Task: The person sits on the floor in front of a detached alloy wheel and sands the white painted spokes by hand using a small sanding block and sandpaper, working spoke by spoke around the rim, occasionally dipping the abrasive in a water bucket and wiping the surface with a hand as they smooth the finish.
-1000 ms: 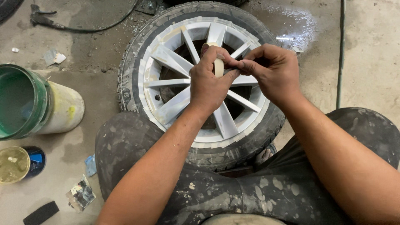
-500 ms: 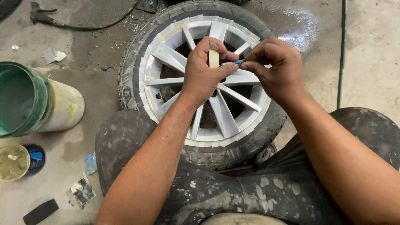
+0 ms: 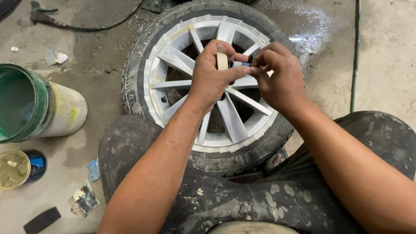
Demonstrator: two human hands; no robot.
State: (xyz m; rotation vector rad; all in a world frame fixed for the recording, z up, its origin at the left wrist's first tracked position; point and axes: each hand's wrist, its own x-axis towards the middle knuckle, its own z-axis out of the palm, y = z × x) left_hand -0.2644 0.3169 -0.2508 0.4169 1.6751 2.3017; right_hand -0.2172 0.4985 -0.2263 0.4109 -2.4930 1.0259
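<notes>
both hands meet over the middle of the masked wheel (image 3: 182,86): left hand (image 3: 212,78) grips a tan tape roll (image 3: 222,60), right hand (image 3: 279,80) pinches a small blue knife (image 3: 239,64) just beside it.

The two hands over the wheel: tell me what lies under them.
Under the left hand and right hand lie the pale spokes of the taped wheel rim. The hub centre is covered by the hands, which pinch a tape roll and a small blue tool.
</notes>
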